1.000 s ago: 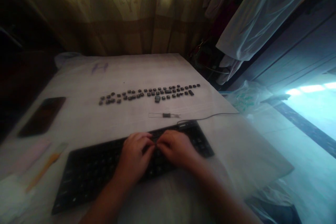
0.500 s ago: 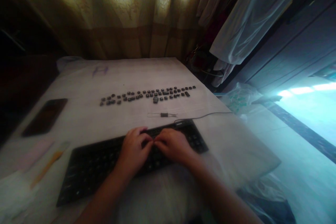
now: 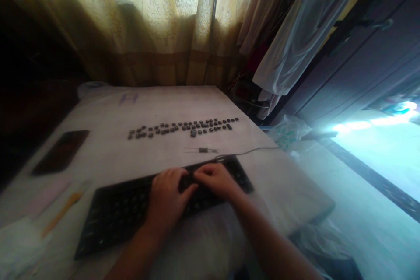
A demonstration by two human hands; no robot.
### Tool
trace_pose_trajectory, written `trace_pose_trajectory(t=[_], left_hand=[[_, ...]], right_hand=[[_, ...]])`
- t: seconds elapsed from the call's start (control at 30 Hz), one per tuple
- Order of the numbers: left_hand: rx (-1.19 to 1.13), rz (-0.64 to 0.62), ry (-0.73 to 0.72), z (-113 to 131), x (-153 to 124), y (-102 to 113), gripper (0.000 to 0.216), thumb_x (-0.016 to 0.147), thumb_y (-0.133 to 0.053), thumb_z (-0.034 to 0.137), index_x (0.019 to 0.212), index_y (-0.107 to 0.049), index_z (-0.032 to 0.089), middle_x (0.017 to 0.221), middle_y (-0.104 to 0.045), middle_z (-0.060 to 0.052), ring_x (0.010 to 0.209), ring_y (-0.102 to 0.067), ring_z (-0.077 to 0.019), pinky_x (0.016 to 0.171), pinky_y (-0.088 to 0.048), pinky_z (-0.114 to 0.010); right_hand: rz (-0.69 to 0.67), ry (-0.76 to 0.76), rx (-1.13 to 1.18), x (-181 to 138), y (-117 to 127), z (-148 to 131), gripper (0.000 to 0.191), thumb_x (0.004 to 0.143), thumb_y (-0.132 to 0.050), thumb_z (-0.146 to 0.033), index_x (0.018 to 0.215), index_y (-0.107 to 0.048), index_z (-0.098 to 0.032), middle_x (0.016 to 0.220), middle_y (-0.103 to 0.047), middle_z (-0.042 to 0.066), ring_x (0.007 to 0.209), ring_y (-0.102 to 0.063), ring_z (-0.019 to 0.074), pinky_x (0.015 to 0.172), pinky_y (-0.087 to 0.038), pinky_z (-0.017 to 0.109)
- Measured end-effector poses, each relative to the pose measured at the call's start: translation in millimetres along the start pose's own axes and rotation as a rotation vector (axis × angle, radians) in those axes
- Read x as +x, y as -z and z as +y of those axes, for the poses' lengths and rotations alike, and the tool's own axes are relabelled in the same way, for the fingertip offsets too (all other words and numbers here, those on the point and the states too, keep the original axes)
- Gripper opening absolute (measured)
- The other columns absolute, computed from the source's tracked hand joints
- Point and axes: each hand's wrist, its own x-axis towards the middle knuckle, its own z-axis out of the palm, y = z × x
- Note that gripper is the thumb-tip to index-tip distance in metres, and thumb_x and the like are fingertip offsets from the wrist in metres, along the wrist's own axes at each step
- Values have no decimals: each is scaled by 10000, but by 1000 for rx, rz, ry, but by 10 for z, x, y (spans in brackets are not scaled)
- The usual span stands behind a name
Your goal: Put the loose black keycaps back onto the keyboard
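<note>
A black keyboard lies at a slant on the table. Over its middle rests my left hand, its thumb spread from the index finger and nothing visible between them. Close beside it, my right hand is closed in a pinch above the keys; whatever its fingertips hold is too small and blurred to make out. Behind the keyboard lies a small tool with a dark body and thin wire ends, which looks like a keycap puller. Farther back, several loose black keycaps are laid out in rows.
On the left are a dark phone, a brush-like tool with an orange handle, a blurred pink item and white material. The keyboard's cable runs off rightward over the table edge. Curtains hang behind.
My left thumb has parted from its index finger, and the two hands' fingertips, together before, are now slightly apart. The whole view has tilted upward a little. The keycaps stay in their rows.
</note>
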Motion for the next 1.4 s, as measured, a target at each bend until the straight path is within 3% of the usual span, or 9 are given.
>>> trace_pose_trajectory(t=[0.23, 0.4, 0.57, 0.73, 0.93, 1.1, 1.23, 1.4], left_hand=[[-46, 15, -65, -35, -27, 8, 160, 858, -620, 299, 985, -683, 226, 944, -740, -44, 884, -677, -248, 811, -502, -399], [-184, -61, -17, -70, -47, 89, 232, 850, -584, 287, 1036, -715, 240, 994, -757, -44, 908, -698, -239, 840, -541, -396], [-473, -123, 172, -21, -29, 149, 261, 807, -598, 342, 1019, -728, 264, 1018, -763, -20, 938, -709, -228, 909, -543, -382], [-794, -164, 394, 45, 14, 166, 277, 724, -644, 373, 947, -704, 221, 916, -761, -40, 865, -711, -223, 803, -567, -347], [-931, -283, 568, 61, 66, 201, 381, 640, -691, 441, 921, -677, 184, 828, -717, -41, 683, -642, -172, 487, -448, -220], [-895, -356, 567, 67, 92, 246, 402, 655, -664, 469, 933, -681, 180, 836, -706, -33, 615, -590, -130, 445, -393, -197], [-881, -385, 559, 56, 99, 253, 363, 682, -636, 445, 933, -670, 184, 807, -702, -21, 591, -586, -119, 437, -384, -190], [-808, -359, 569, 4, 86, 239, 389, 701, -624, 443, 991, -655, 185, 856, -730, -59, 655, -647, -172, 410, -397, -205]], right_hand=[[74, 111, -8, -115, -79, 54, 129, 792, -658, -248, 786, -770, -184, 783, -757, 37, 773, -698, 198, 731, -534, 307], [91, 453, -102, -184, -58, 105, 253, 816, -648, -152, 1035, -749, -230, 970, -744, 43, 905, -687, 177, 840, -536, 313], [173, 659, -237, -221, -77, 124, 187, 871, -637, -188, 1021, -743, -221, 934, -741, 59, 877, -687, 179, 805, -546, 300], [306, 708, -258, -255, -121, 107, 96, 870, -663, -220, 939, -727, -201, 872, -741, 56, 828, -685, 189, 762, -544, 298], [270, 719, -305, -277, -78, 89, 116, 876, -654, -235, 965, -717, -197, 881, -726, 56, 834, -673, 187, 761, -540, 299], [184, 773, -407, -257, 5, 58, 277, 922, -572, -228, 1175, -684, -249, 1019, -702, 61, 928, -650, 182, 805, -528, 298], [148, 770, -435, -243, 37, 38, 227, 925, -569, -241, 1102, -711, -246, 986, -699, 60, 909, -642, 184, 784, -521, 297], [151, 702, -415, -179, -29, 127, 161, 917, -562, -219, 945, -720, -207, 934, -703, 74, 870, -641, 187, 790, -510, 304]])
